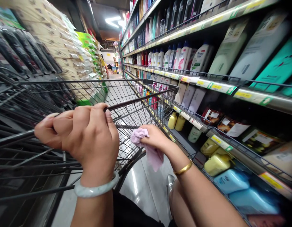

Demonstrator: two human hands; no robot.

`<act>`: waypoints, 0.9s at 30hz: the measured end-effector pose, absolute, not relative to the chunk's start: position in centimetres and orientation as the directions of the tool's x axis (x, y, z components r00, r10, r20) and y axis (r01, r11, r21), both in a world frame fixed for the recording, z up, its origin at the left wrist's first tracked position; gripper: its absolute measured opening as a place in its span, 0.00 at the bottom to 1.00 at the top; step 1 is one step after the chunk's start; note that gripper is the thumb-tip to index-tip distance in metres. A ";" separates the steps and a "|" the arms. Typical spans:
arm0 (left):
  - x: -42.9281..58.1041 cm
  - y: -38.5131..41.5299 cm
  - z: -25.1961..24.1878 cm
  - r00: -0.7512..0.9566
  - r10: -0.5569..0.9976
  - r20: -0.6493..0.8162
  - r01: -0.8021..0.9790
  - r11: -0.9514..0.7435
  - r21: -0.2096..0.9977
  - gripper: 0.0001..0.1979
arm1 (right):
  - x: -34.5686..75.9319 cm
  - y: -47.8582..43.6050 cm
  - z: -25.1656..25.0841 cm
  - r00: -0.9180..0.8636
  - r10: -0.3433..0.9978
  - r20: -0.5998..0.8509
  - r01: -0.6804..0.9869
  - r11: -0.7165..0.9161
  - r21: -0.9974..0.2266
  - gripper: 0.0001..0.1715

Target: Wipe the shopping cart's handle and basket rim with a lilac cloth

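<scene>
My left hand [89, 129] is wrapped round the dark top rail of a wire shopping cart [127, 104], its fingers closed. A pale jade bangle [96, 187] circles that wrist. Lower and to the right, my right hand [155, 137] is closed on a crumpled pinkish-purple cloth [155, 157], part of which hangs below the fingers. A gold bracelet [183, 167] sits on the right wrist. The wire basket stretches ahead of both hands, and the floor shows through its mesh.
Shelves on the right carry shampoo bottles [200, 58], with yellow pump bottles [217, 164] and blue bottles [252, 200] lower down. Price-label rails [217, 85] edge the shelves. Stacked packs [51, 41] and dark packaged goods [25, 47] line the left. A tiled aisle floor [136, 179] runs between.
</scene>
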State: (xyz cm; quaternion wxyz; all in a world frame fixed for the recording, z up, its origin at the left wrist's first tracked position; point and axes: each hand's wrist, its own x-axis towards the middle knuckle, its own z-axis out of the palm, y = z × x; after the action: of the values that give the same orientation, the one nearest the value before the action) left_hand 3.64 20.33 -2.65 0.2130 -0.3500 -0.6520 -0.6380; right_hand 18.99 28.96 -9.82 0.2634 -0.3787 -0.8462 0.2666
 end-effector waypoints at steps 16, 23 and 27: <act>3.1 20.5 -3.4 -0.602 0.108 0.791 0.796 0.003 0.605 0.22 | 18.2 29.3 -12.1 -0.526 0.849 0.056 0.773 0.504 -0.386 0.08; 3.2 20.6 -3.7 -0.561 0.054 0.826 0.826 -0.031 0.563 0.17 | 18.1 28.9 -11.3 -0.531 0.829 0.175 0.722 0.551 -0.418 0.10; 3.3 20.5 -3.5 -0.580 0.159 0.799 0.796 -0.093 0.598 0.15 | 18.1 30.0 -13.0 -0.392 0.919 0.034 0.848 0.375 -0.374 0.08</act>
State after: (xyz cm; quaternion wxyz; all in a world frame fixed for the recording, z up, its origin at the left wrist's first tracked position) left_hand 3.34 20.53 -3.47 0.2518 -0.3826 -0.6246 -0.6325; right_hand 18.13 29.98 -12.96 0.1190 -0.5385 -0.8206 0.1499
